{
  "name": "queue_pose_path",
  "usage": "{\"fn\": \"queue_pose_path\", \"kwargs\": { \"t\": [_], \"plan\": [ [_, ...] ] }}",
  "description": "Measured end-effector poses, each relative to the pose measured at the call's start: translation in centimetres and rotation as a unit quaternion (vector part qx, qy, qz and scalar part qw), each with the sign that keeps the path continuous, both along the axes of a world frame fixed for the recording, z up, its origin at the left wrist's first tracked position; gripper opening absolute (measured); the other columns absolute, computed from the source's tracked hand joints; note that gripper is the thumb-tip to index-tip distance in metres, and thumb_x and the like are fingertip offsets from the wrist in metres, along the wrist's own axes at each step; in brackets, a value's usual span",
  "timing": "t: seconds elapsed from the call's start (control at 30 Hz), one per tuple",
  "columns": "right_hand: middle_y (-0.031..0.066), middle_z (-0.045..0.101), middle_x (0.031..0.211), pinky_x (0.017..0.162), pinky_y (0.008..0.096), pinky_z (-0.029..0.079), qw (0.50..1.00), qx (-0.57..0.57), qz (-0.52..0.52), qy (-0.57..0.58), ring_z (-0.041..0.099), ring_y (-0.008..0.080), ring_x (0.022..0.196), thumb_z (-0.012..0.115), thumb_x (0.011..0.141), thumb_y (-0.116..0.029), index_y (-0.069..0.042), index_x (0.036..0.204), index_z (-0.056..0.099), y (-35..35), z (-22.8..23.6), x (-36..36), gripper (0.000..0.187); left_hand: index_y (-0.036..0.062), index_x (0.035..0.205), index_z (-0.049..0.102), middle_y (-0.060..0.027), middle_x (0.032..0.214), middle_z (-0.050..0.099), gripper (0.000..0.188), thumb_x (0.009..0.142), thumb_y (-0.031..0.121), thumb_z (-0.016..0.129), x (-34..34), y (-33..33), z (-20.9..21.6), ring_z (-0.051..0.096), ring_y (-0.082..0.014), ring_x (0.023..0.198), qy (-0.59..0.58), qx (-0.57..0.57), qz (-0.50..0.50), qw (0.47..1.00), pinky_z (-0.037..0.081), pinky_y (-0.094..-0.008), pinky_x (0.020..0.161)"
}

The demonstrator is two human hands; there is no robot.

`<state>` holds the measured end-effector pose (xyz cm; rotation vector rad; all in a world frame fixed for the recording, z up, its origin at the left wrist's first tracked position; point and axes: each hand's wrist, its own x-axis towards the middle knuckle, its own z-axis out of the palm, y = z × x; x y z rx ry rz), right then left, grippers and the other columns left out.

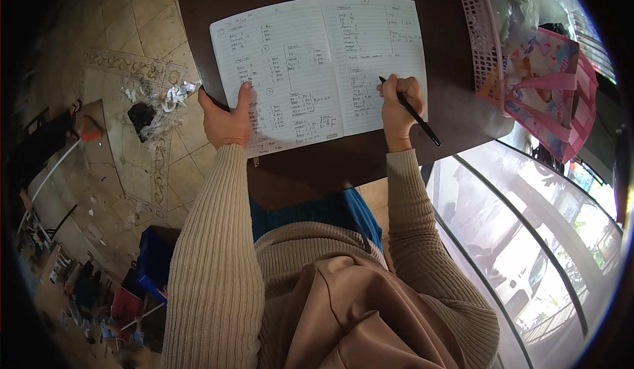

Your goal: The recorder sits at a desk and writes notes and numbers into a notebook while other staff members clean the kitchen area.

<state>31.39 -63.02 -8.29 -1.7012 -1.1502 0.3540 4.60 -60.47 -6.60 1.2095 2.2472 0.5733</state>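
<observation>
Notebook (pixel 328 72): handwritten lists (pixel 362 97) w/ nos. (pixel 365 1), both pgs (pixel 300 22).

The person wears a beige knit sweater (pixel 290 253) with fine ribbing, its long left sleeve (pixel 214 257) and right sleeve (pixel 411 194) reaching the wrists, a smooth, sheeny brown scarf (pixel 350 309) in soft folds over the chest, and a teal-blue garment (pixel 360 214) beyond the hem.
</observation>
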Motion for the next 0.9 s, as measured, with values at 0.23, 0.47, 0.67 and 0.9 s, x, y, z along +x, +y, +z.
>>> {"fn": "queue_pose_path", "kwargs": {
  "t": [0.23,0.47,0.67,0.9],
  "plan": [
    [0.0065,0.058,0.057,0.049,0.0206,0.046,0.999,-0.014,0.008,-0.051,0.058,0.0092,0.051,0.059,0.08,0.003,-0.005,0.064,0.042,-0.1,-0.3,0.3,0.024,0.0019,0.131,0.027,-0.0208,0.113,0.055,0.089,0.068,0.052,0.067,0.0,0.2,0.1,0.055,-0.0345,0.103,0.008,-0.022,-0.006,1.0,0.044,-0.0393,0.085],
    [0.0055,0.054,0.055,0.047,0.0228,0.045,1.0,0.002,0.007,-0.031,0.057,0.0111,0.05,0.06,0.077,0.004,-0.005,0.062,0.04,0.0,-0.2,0.3,0.027,0.0024,0.131,0.026,-0.0203,0.113,0.055,0.09,0.069,0.053,0.066,0.1,0.2,0.2,0.055,-0.0347,0.103,0.011,-0.031,-0.004,0.999,0.044,-0.0396,0.086],
    [0.0054,0.051,0.053,0.045,0.0234,0.044,0.993,0.004,-0.024,0.117,0.056,0.0116,0.049,0.059,0.078,0.005,-0.005,0.063,0.037,0.0,1.4,-0.5,0.029,0.0028,0.131,0.026,-0.0197,0.113,0.055,0.09,0.068,0.053,0.067,-0.3,0.0,-0.2,0.055,-0.0343,0.102,0.005,-0.021,-0.004,1.0,0.044,-0.0396,0.085],
    [0.0035,0.05,0.056,0.047,0.0234,0.046,0.996,0.026,-0.003,0.084,0.057,0.0116,0.051,0.058,0.078,0.008,-0.006,0.063,0.036,-0.9,0.2,-0.2,0.029,-0.0011,0.13,0.029,-0.0206,0.111,0.056,0.086,0.071,0.049,0.067,0.1,0.1,0.2,0.055,-0.0317,0.104,-0.011,-0.015,-0.001,1.0,0.042,-0.0349,0.087]
  ]
}}
